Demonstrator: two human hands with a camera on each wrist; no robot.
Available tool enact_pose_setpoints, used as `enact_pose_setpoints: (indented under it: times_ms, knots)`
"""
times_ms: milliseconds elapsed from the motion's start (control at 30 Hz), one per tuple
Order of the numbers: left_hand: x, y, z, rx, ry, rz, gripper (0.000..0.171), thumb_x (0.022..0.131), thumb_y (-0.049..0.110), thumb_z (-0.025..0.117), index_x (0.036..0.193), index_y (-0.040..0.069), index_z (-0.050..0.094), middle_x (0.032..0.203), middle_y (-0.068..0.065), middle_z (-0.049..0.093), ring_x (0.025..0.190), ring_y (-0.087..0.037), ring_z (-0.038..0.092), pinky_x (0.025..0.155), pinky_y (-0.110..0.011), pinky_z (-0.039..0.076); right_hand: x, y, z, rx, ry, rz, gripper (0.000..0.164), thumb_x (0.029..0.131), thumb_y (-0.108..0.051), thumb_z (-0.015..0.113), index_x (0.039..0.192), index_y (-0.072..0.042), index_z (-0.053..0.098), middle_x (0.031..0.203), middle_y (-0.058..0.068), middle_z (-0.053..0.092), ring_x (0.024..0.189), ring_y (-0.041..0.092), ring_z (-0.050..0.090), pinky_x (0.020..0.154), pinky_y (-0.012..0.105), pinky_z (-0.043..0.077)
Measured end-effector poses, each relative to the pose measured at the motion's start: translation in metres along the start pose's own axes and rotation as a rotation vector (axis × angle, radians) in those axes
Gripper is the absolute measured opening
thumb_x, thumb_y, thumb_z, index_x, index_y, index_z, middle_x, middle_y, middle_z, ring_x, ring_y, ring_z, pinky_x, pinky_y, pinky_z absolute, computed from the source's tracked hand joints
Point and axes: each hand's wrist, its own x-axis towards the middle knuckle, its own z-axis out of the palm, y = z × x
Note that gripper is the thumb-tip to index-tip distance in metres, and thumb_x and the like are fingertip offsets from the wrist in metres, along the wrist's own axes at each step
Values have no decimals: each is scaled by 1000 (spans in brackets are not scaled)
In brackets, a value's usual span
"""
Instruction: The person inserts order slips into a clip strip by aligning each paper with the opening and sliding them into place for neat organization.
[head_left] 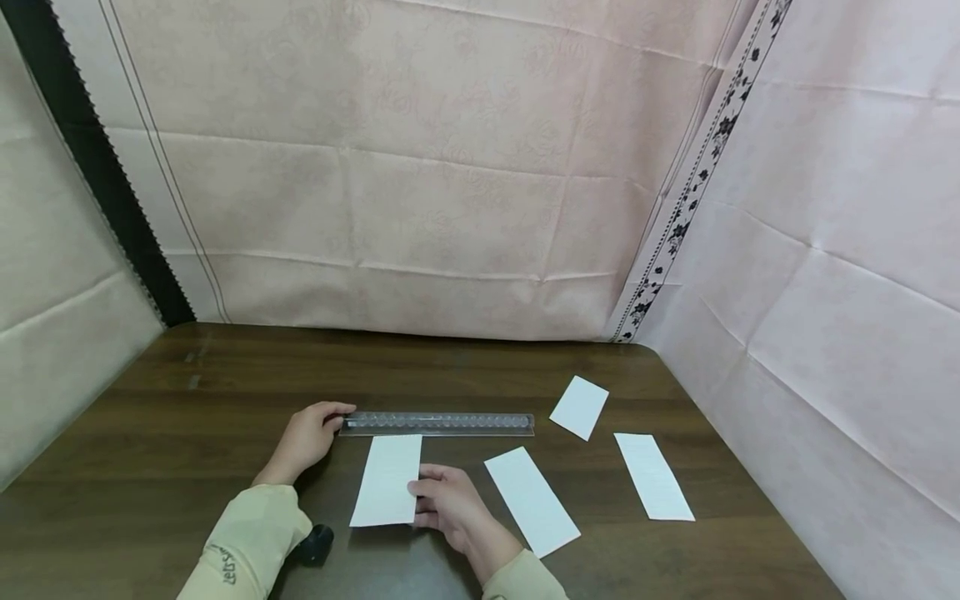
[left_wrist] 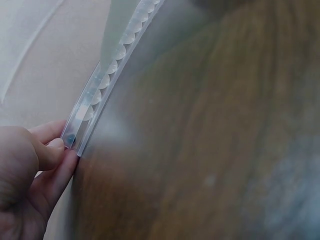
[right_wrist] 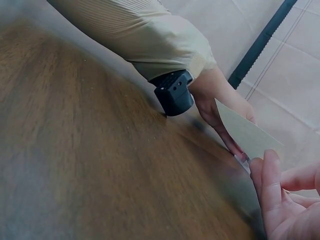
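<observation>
At the far left, a pale cloth (head_left: 67, 250) is hanging beside the tabletop (head_left: 150, 433), and a black band (head_left: 112, 167) is slanting down to the far left corner. Nearer, a pale sleeve (head_left: 247, 542) is showing dark lettering, and a black device (head_left: 313, 546) is sitting at its cuff. Beyond the cuff, the left hand (head_left: 303, 442) is pinching the left end of a clear plastic strip (head_left: 442, 423) between thumb and fingers. The strip is lying crosswise on the tabletop, and its row of rounded, scalloped shapes is showing up close in the left wrist view. On the near side of the strip's left part, a white card (head_left: 386, 479) is lining up with its far end at the strip's edge; whether the two are touching, I cannot tell. Its near end is rising above the tabletop, with a shadow lying below. The right hand (head_left: 453, 504) is gripping this card by its right edge. Just right of that hand, a long card (head_left: 532, 502) is lying at a slant. Farther back, a short card (head_left: 579, 408) is resting near the strip's right end. Rightmost, another narrow card (head_left: 654, 477) is lying tilted.
</observation>
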Motion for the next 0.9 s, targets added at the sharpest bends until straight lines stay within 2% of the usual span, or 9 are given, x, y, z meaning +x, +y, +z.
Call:
enact_pose_setpoints:
  times_ms: [667, 900]
  knots:
    - [1, -1, 1, 6, -7, -17, 27, 93, -3, 50, 116, 1, 64, 120, -24, 56, 111, -41, 51, 87, -54, 44, 6, -2, 8, 36, -12, 9, 33, 88, -4, 59, 119, 6, 57, 79, 7, 65, 62, 13, 60, 52, 23, 49]
    - [0, 0, 1, 10, -3, -18, 27, 93, -3, 50, 116, 0, 64, 119, -24, 56, 111, -41, 51, 87, -55, 43, 9, 0, 12, 49, 7, 3, 32, 87, -2, 58, 118, 6, 58, 79, 8, 65, 61, 13, 60, 50, 23, 48]
